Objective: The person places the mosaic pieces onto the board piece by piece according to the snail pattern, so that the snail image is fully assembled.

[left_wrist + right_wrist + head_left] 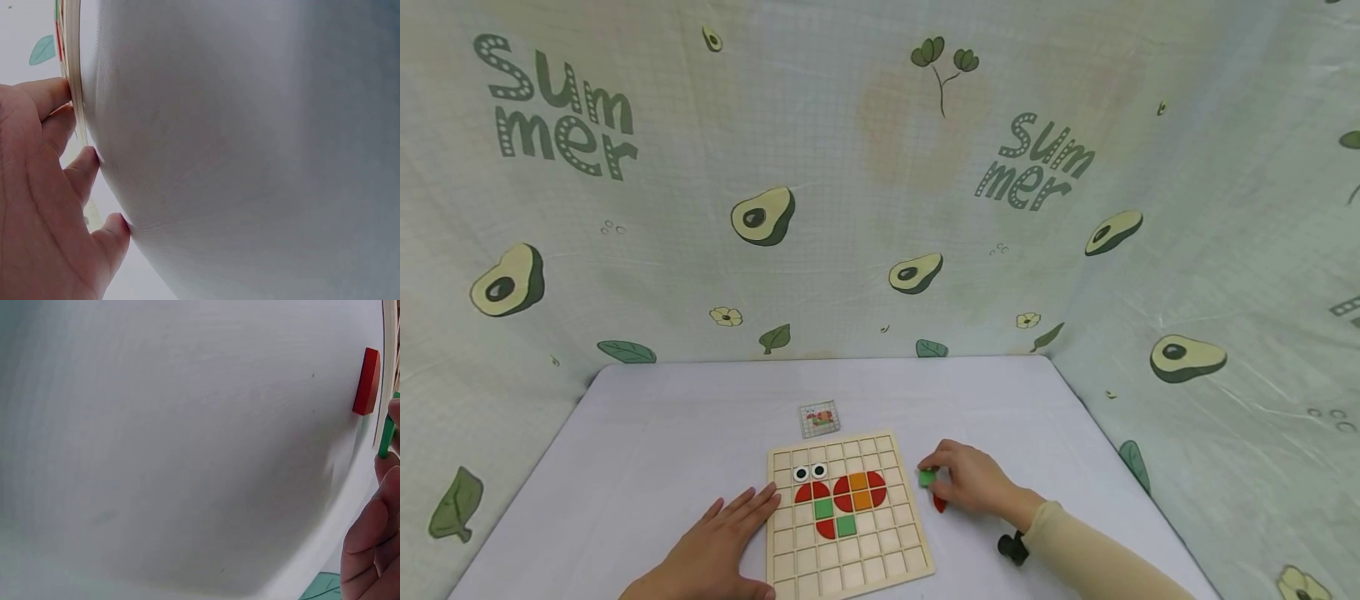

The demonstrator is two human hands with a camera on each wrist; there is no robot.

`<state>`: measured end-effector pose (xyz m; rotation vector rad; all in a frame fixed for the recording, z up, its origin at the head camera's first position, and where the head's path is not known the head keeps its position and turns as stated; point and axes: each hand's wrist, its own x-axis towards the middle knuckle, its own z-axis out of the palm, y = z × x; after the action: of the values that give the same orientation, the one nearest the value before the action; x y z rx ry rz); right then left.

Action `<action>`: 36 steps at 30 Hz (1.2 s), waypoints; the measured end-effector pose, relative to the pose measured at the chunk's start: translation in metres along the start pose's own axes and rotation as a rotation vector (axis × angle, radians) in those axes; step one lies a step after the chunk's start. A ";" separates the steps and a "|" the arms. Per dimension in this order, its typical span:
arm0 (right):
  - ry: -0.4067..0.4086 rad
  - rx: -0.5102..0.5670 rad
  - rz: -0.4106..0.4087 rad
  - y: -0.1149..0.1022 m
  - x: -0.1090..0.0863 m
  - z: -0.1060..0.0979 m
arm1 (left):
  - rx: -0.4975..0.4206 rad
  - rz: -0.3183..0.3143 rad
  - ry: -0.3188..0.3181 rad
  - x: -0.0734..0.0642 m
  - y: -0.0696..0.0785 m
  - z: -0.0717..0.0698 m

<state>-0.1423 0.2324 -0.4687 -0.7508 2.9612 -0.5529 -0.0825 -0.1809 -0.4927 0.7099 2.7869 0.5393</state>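
A wooden grid board (883, 546) lies on the table with red, orange and green pieces and two round eye pieces set in its squares. My left hand (718, 537) is spread at the board's left side, fingertips at its edge; the left wrist view shows fingers against the board's side (74, 56). Right of the board, my right hand (973, 479) pinches a green square block (927, 477), seen edge-on as a green block (386, 440) between fingertips in the right wrist view. Beside that hand lies a red quarter-round block (939, 503), partly covered by the hand.
A small picture card (818, 419) with a colored pattern lies behind the board. The white-covered table (662, 433) meets a printed cloth backdrop (835, 133) at its back and sides. A black device (1013, 548) sits at my right wrist.
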 end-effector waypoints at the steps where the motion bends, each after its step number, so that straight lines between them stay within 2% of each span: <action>1: 0.003 -0.003 0.004 0.001 0.000 0.000 | 0.001 0.000 0.000 0.000 0.000 0.000; 10: 0.005 0.013 0.015 0.007 0.000 -0.001 | 0.008 -0.006 -0.002 0.001 0.000 0.001; 16: 0.016 0.034 -0.023 0.002 0.001 0.000 | 0.011 0.004 -0.003 0.000 0.000 0.001; 24: -0.042 0.105 -0.062 -0.012 0.008 0.001 | 0.008 0.014 0.005 0.000 -0.001 0.001; 31: -0.044 0.104 -0.131 -0.029 0.015 0.006 | 0.004 0.022 0.012 0.000 -0.002 0.002; 36: -0.079 0.102 -0.158 -0.043 0.019 0.013 | -0.001 0.026 0.016 -0.001 -0.002 0.002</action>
<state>-0.1381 0.1836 -0.4646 -0.9773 2.7942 -0.6610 -0.0824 -0.1823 -0.4951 0.7460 2.7960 0.5530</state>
